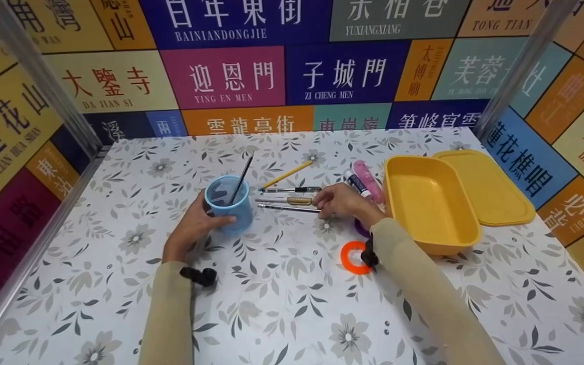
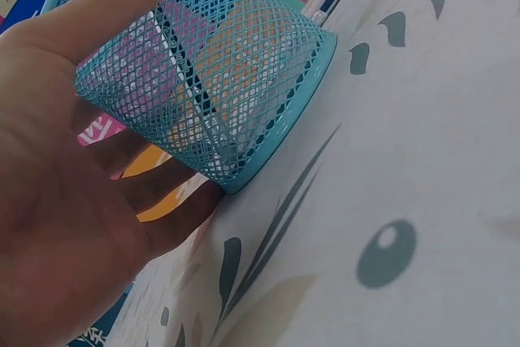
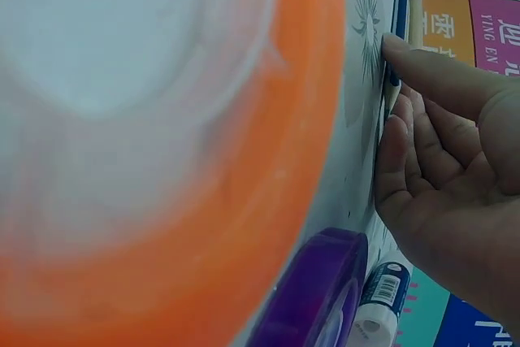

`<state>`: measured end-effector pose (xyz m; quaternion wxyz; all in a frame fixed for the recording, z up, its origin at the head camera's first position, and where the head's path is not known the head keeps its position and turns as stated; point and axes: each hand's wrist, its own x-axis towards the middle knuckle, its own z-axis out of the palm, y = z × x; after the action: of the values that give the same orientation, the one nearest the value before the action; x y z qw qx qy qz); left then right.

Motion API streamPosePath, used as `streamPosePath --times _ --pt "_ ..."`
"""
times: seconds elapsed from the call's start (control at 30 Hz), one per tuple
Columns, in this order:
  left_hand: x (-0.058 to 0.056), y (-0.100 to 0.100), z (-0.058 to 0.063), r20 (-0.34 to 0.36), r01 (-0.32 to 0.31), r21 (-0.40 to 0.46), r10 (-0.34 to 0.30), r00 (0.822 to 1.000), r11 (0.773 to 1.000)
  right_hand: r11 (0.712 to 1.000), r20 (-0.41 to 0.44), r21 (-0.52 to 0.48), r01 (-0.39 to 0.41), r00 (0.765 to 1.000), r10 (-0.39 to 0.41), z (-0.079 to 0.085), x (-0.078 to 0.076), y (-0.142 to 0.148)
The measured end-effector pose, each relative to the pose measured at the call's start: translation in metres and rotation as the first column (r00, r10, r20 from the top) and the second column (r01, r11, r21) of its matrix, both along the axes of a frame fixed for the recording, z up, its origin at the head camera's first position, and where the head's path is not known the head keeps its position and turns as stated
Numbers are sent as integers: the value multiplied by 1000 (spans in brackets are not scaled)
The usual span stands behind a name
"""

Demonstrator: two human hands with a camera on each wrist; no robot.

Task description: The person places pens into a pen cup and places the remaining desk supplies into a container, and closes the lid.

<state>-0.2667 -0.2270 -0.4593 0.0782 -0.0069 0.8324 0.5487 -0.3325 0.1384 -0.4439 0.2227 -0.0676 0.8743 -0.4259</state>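
Observation:
My left hand [image 1: 193, 220] grips a light blue mesh pen cup [image 1: 236, 215] from its left side, thumb across the front. One dark pencil [image 1: 242, 178] leans inside the cup; its shaft shows through the mesh in the left wrist view. With thumb and fingertips, my right hand [image 1: 341, 200] pinches the right end of a slim dark pencil [image 1: 287, 208] lying on the table. Just beyond it lie a gold-gripped pen [image 1: 299, 201], a black-gripped pen [image 1: 304, 189] and a yellow pencil [image 1: 288, 175]. The right wrist view shows the thumb [image 3: 439, 79] against the pencil's blue end.
An orange tape roll [image 1: 347, 259] and a purple tape roll [image 3: 313, 290] lie by my right wrist. Beyond that hand are a glue stick [image 1: 355, 181] and a pink tube-like item [image 1: 367, 177]. At right, a yellow box [image 1: 426, 203] stands beside its lid [image 1: 500, 192].

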Motion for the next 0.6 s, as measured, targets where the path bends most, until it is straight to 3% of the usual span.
streamPosePath --times 0.27,0.5,0.6 --pt "-1 1 1 13 -3 0 3 1000 1000 999 42 45 -29 999 27 4 -2 1" --pt "-1 1 -1 0 -11 -23 11 1000 1000 988 9 74 -135 991 135 8 -1 3" --pt "0 0 -2 -17 -3 -12 3 1000 1000 986 14 81 -145 989 145 10 -1 2"
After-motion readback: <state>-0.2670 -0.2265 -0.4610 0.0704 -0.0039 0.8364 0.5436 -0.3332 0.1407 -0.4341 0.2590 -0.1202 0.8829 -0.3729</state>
